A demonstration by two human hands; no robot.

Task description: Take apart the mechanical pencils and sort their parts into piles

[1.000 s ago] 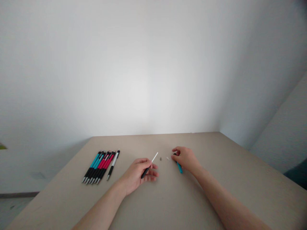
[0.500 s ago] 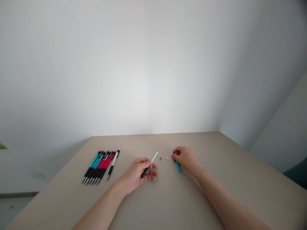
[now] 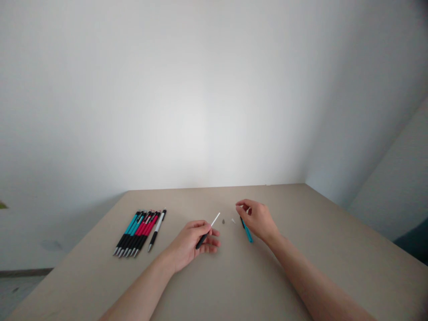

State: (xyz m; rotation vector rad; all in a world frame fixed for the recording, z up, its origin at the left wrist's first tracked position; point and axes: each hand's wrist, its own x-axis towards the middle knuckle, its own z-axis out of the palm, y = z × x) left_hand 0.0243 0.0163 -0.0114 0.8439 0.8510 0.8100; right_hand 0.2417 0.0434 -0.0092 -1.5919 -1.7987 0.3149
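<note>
My left hand (image 3: pixel 195 243) grips the black lower barrel of a pen (image 3: pixel 202 241) between thumb and fingers, with a thin white refill (image 3: pixel 216 219) sticking up out of it. The other fingers of that hand are loosely spread. My right hand (image 3: pixel 257 218) hovers just above a blue pen barrel (image 3: pixel 247 232) lying on the table, fingers curled and slightly apart, with nothing seen in them. Between the hands lie a small grey cone-shaped pen tip (image 3: pixel 224 221) and a tiny whitish piece, perhaps a spring (image 3: pixel 233 220).
To the left, a row of blue and red pens (image 3: pixel 137 234) with black grips lies side by side on the beige table (image 3: pixel 214 290). A white pen (image 3: pixel 157 229) rests just right of them. A pale wall (image 3: pixel 214 111) stands behind the table.
My right hand has let go of the blue barrel and moved slightly up and left, away from it. The left hand holds almost still.
</note>
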